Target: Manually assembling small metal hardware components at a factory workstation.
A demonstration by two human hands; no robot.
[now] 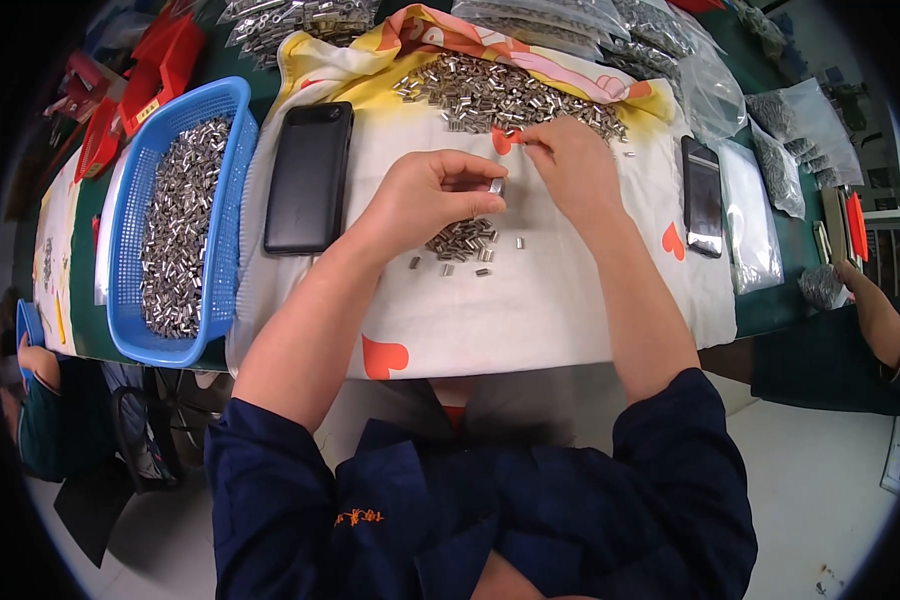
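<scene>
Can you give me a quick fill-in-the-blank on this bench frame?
1. The left hand pinches a small metal ____ between its fingertips.
2. The basket full of metal sleeves is ____ in colour.
3. The black phone lies between the basket and the ____ hand.
4. The right hand reaches the big sleeve pile on the ____.

Missing: sleeve; blue; left; cloth

Small-parts workshop; heaped metal sleeves (510,92), blue basket (130,215), bagged stock (770,160)

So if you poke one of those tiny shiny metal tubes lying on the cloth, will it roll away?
Probably a little. The loose metal tubes look round and smooth, so a poke could roll one, though the soft cloth likely slows it. They seem stiff and hard, not bendy. The left hand pinches one between fingertips, so each is probably light and maybe slippery.
</scene>
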